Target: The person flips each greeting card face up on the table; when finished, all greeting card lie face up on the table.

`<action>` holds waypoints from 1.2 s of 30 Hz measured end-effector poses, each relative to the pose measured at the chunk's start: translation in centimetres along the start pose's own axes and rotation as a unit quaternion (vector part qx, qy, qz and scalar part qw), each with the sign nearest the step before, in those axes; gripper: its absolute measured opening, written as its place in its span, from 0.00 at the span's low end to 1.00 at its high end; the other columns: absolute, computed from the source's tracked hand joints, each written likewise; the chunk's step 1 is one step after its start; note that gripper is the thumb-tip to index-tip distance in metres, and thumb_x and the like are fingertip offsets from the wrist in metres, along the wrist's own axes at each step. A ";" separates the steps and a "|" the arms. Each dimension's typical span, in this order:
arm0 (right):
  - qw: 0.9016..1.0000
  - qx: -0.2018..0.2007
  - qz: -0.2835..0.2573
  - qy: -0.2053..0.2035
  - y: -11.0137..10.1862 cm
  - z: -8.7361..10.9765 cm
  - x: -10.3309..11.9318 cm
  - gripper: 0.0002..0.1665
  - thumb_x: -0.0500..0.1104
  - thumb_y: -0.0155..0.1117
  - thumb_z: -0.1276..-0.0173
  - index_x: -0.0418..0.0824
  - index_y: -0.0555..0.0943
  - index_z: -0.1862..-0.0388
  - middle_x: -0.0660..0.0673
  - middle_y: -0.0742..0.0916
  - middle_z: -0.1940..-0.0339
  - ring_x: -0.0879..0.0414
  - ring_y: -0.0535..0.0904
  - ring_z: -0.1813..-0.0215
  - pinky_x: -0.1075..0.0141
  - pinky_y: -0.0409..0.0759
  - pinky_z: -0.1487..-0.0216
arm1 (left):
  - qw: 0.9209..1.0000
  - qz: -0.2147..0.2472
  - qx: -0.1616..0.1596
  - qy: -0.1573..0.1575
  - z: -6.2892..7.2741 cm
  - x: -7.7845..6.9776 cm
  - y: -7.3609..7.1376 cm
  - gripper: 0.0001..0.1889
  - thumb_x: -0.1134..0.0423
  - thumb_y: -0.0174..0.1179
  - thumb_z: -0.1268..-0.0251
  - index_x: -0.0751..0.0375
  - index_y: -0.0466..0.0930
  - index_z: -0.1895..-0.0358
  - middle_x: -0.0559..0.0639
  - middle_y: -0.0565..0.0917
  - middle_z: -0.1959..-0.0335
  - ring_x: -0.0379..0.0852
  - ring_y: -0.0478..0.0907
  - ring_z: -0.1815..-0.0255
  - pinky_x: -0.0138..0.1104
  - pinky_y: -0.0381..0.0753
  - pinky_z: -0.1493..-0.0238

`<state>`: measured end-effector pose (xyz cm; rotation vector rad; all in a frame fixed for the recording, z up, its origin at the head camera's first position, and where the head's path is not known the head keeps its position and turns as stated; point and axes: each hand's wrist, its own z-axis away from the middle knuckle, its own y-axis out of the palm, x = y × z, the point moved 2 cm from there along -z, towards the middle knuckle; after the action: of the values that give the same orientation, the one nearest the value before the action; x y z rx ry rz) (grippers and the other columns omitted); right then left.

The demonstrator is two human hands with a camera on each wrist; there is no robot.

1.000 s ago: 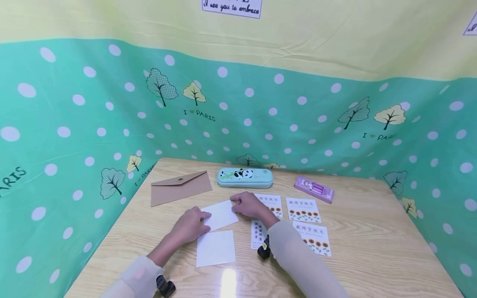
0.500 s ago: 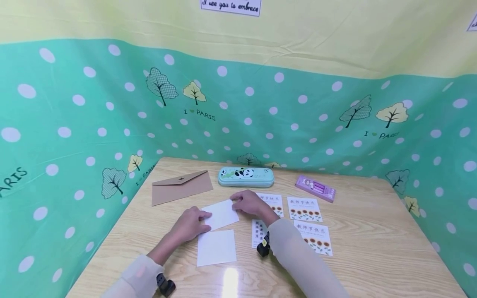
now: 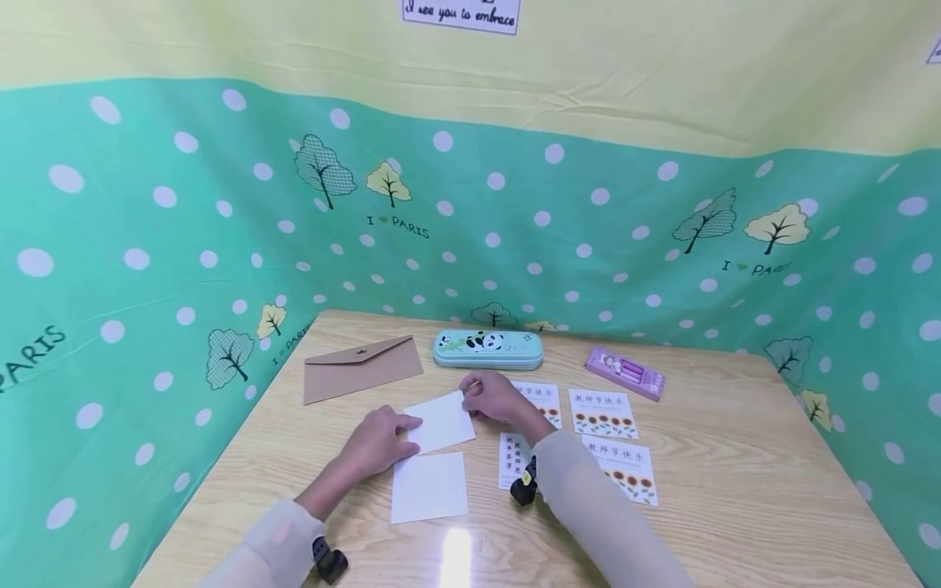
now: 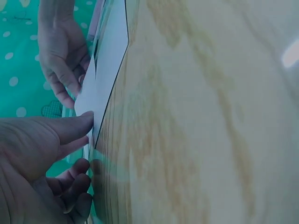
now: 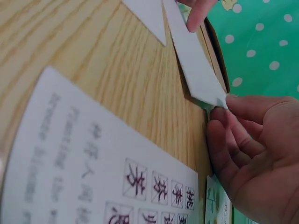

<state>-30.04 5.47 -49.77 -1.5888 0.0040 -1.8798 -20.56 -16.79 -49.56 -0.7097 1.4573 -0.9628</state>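
Observation:
Both hands are on a blank white card point(image 3: 441, 423) at the middle left of the table. My left hand point(image 3: 376, 443) holds its left side, thumb and forefinger spread along that edge. The left wrist view has the left thumb point(image 4: 74, 127) over the card, with the other fingers bent beneath. At the far right corner my right hand point(image 3: 496, 397) pinches the card; its thumb point(image 5: 250, 106) meets that corner in the right wrist view, where the near edge casts a shadow on the wood. A second blank card point(image 3: 430, 488) lies just in front.
Sunflower-printed cards point(image 3: 603, 413) and a card with written characters point(image 5: 140, 186) lie at right, partly under the right arm. Behind stand a brown envelope point(image 3: 363, 374), a panda pencil case point(image 3: 488, 349) and a purple pen box point(image 3: 625, 374). A patterned curtain point(image 3: 470, 245) surrounds the table point(image 3: 735, 457).
Both hands keep their places on the white card, with hardly any motion. The whole head view has shifted slightly.

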 end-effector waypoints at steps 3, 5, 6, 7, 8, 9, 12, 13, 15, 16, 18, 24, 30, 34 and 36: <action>1.000 -0.001 0.021 -0.018 -0.1 0.1 0.0 0.19 0.33 0.68 0.34 0.38 0.80 0.44 0.45 0.87 0.62 0.56 0.84 0.66 0.65 0.83 0.66 | 1.000 -0.017 0.000 -0.002 -0.1 -0.1 0.0 0.28 0.56 0.76 0.45 0.56 0.84 0.39 0.50 0.76 0.67 0.44 0.69 0.67 0.35 0.70 0.65; 0.999 0.001 0.040 -0.033 -0.2 0.2 0.0 0.20 0.33 0.68 0.33 0.38 0.80 0.42 0.46 0.86 0.63 0.57 0.84 0.67 0.67 0.82 0.66 | 0.999 -0.035 -0.001 -0.001 -0.2 -0.1 -0.2 0.30 0.54 0.76 0.46 0.62 0.83 0.40 0.53 0.78 0.65 0.46 0.71 0.66 0.38 0.74 0.63; 0.998 0.001 0.049 -0.039 -0.3 0.3 0.0 0.21 0.33 0.67 0.33 0.37 0.81 0.41 0.47 0.86 0.63 0.57 0.84 0.67 0.67 0.82 0.66 | 0.999 -0.045 -0.001 -0.002 -0.3 -0.1 -0.2 0.32 0.53 0.76 0.46 0.65 0.82 0.39 0.54 0.79 0.64 0.47 0.72 0.65 0.39 0.77 0.62; 0.997 0.000 0.061 -0.043 -0.4 0.5 0.0 0.21 0.34 0.67 0.33 0.37 0.81 0.40 0.47 0.86 0.64 0.58 0.82 0.67 0.67 0.81 0.66 | 0.999 -0.053 0.000 -0.003 -0.4 -0.1 -0.3 0.33 0.52 0.76 0.45 0.68 0.81 0.38 0.56 0.80 0.63 0.48 0.74 0.64 0.41 0.79 0.60; 0.996 -0.002 0.072 -0.048 -0.5 0.6 0.1 0.21 0.35 0.67 0.32 0.38 0.81 0.39 0.48 0.86 0.64 0.58 0.81 0.68 0.67 0.81 0.66 | 0.998 -0.060 0.000 -0.003 -0.5 0.0 -0.4 0.34 0.51 0.76 0.45 0.70 0.80 0.39 0.58 0.80 0.62 0.50 0.75 0.63 0.44 0.80 0.58; 0.995 -0.004 0.082 -0.055 -0.6 0.7 0.1 0.20 0.36 0.66 0.31 0.39 0.83 0.40 0.48 0.86 0.64 0.59 0.81 0.67 0.68 0.80 0.66 | 0.998 -0.065 -0.001 -0.004 -0.6 0.0 -0.4 0.35 0.51 0.75 0.45 0.71 0.80 0.39 0.60 0.81 0.61 0.50 0.76 0.63 0.45 0.82 0.57; 0.994 -0.016 0.094 -0.062 -1.1 1.2 0.3 0.16 0.39 0.66 0.30 0.44 0.85 0.44 0.50 0.86 0.63 0.58 0.79 0.66 0.67 0.78 0.66 | 0.998 -0.069 -0.007 -0.003 -0.9 -0.1 -0.7 0.31 0.51 0.74 0.43 0.71 0.81 0.42 0.60 0.81 0.61 0.50 0.78 0.64 0.46 0.83 0.57; 0.993 -0.021 0.095 -0.067 -1.3 1.4 0.4 0.14 0.40 0.65 0.29 0.45 0.86 0.46 0.50 0.86 0.62 0.58 0.79 0.65 0.66 0.78 0.65 | 0.998 -0.068 -0.011 0.001 -1.0 -0.1 -0.7 0.27 0.52 0.73 0.42 0.69 0.83 0.46 0.59 0.81 0.63 0.49 0.78 0.66 0.45 0.83 0.60; 0.992 -0.027 0.092 -0.081 -1.7 1.7 0.5 0.11 0.41 0.65 0.29 0.47 0.87 0.50 0.50 0.86 0.62 0.58 0.80 0.63 0.65 0.80 0.63 | 0.998 -0.065 -0.019 0.004 -1.2 -0.2 -0.7 0.20 0.53 0.72 0.40 0.64 0.86 0.52 0.55 0.81 0.65 0.47 0.76 0.68 0.41 0.82 0.64; 0.992 -0.031 0.091 -0.086 -1.9 1.9 0.6 0.10 0.43 0.65 0.28 0.49 0.87 0.51 0.50 0.86 0.63 0.58 0.80 0.63 0.65 0.80 0.62 | 0.998 -0.062 -0.023 0.007 -1.3 -0.2 -0.7 0.16 0.54 0.72 0.39 0.61 0.86 0.56 0.54 0.80 0.66 0.46 0.75 0.69 0.40 0.80 0.66; 0.990 -0.036 0.090 -0.102 -2.4 2.3 0.7 0.08 0.45 0.64 0.27 0.51 0.88 0.54 0.48 0.86 0.65 0.57 0.80 0.63 0.65 0.81 0.61 | 0.998 -0.055 -0.033 0.013 -1.5 -0.2 -0.6 0.10 0.55 0.70 0.37 0.58 0.84 0.65 0.52 0.78 0.69 0.44 0.72 0.71 0.37 0.76 0.70; 0.988 -0.032 0.054 -0.139 -3.2 3.4 0.5 0.12 0.48 0.60 0.23 0.48 0.88 0.63 0.40 0.86 0.73 0.55 0.80 0.70 0.65 0.80 0.65 | 0.996 -0.027 -0.078 0.046 -2.7 -0.7 -0.8 0.20 0.62 0.63 0.31 0.54 0.70 0.83 0.47 0.70 0.78 0.42 0.65 0.76 0.33 0.63 0.76; 0.992 -0.024 0.017 -0.123 -3.3 4.3 0.0 0.16 0.50 0.59 0.22 0.41 0.89 0.58 0.42 0.90 0.66 0.57 0.86 0.65 0.62 0.87 0.59 | 0.993 0.019 -0.076 0.084 -3.8 -0.6 -0.9 0.11 0.65 0.63 0.31 0.56 0.87 0.75 0.43 0.82 0.80 0.37 0.68 0.80 0.29 0.66 0.77; 0.992 -0.024 0.039 -0.120 -3.3 4.7 -0.5 0.19 0.52 0.60 0.23 0.39 0.90 0.57 0.41 0.90 0.67 0.59 0.85 0.66 0.66 0.85 0.60 | 0.995 0.052 -0.038 0.080 -4.7 -0.1 -0.8 0.10 0.68 0.62 0.32 0.55 0.92 0.56 0.48 0.91 0.62 0.36 0.76 0.74 0.30 0.75 0.70; 0.991 -0.024 0.058 -0.118 -3.2 4.8 -0.8 0.19 0.52 0.61 0.24 0.40 0.90 0.57 0.43 0.89 0.69 0.60 0.83 0.68 0.68 0.82 0.62 | 0.995 0.076 -0.015 0.060 -5.2 0.2 -0.7 0.14 0.70 0.58 0.31 0.53 0.90 0.50 0.51 0.91 0.53 0.38 0.76 0.73 0.31 0.75 0.71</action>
<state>-27.27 10.28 -47.97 -1.7960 0.0375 -1.6053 -25.74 -16.48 -49.17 -0.5602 1.6103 -0.8797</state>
